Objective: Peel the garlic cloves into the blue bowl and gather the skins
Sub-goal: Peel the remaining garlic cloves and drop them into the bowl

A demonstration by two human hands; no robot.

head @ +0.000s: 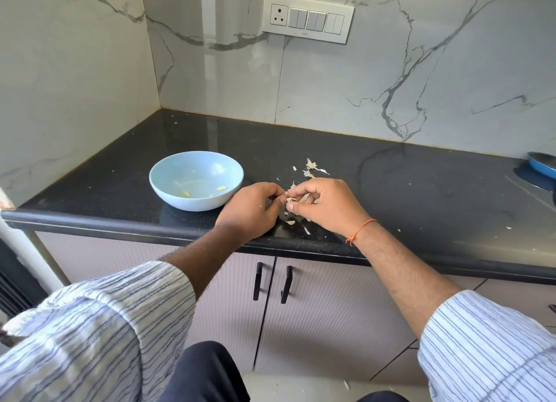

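Both hands at work on garlic over the counter edge, bowl waiting to the left.

We find the left hand (252, 206) and the right hand (323, 204) meeting fingertip to fingertip just above the black countertop (391, 191); the right hand's fingers are curled round a papery clump of garlic (296, 198), while the left hand's fingers are curled in and appear to pinch its edge, though what lies between them is too small for us to confirm. We judge the hands work low so that skins (313, 168) fall close by: loose flakes lie just beyond and beneath the right hand, easy to gather later. The blue bowl (168, 187) stands just left of the left hand, within a short reach, holding a few peeled pieces (222, 188), which suggests peeling is under way, not finished.
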